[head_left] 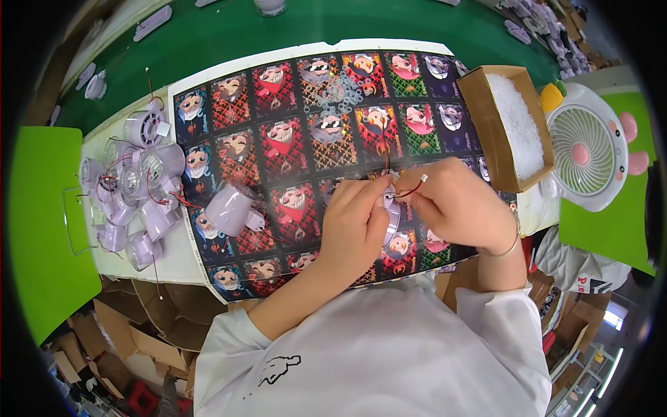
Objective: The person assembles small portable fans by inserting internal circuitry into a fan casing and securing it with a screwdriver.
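Note:
Near the front of the card sheet, my left hand (pixel 358 222) is closed around a pale lavender plastic housing (pixel 393 221), mostly covered by my fingers. Thumb and fingers of my right hand (pixel 458 205) are pinched together at the top of that housing; what lies between them is hidden. A thin red-and-black wire with a white plug (pixel 424 178) curves out over the right fingers. Another dark wire (pixel 386 149) runs away from my fingertips across the sheet. Left of my hands, a loose lavender cup-shaped housing (pixel 231 208) lies on its side.
Several wired lavender housings (pixel 142 174) are heaped at the left. Small translucent rings (pixel 340 94) lie on the printed card sheet (pixel 281 142). A cardboard box (pixel 479 132) of clear small pieces and a white fan (pixel 583 153) stand right. Green mat (pixel 306 31) lies beyond.

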